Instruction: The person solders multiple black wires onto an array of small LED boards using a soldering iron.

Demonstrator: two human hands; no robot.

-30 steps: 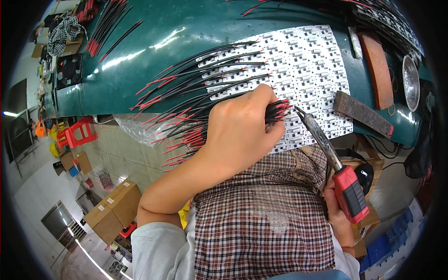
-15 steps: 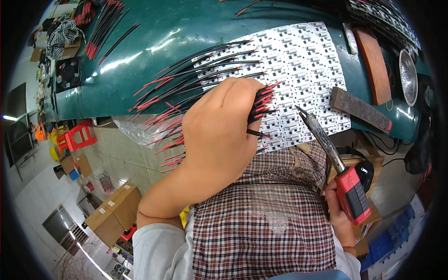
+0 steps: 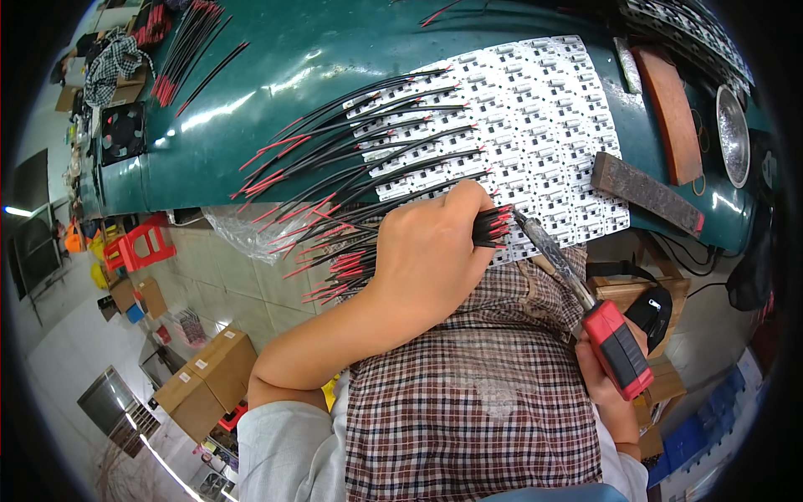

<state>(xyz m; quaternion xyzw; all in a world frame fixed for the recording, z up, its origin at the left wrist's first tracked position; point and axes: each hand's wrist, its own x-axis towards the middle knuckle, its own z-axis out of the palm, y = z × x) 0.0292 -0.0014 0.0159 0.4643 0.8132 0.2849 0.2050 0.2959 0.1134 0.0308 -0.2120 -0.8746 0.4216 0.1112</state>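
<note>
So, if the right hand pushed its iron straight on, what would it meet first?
Probably the wires in the left hand, right by the tip of the iron; depth is unclear, so perhaps the board instead.

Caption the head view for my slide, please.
Left hand grips red-tipped wires over white circuit boards; right hand holds a soldering iron.

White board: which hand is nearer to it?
Left. The left hand is over the white board, at its lower-left corner; the right hand is below it in the picture, holding the iron.
</note>
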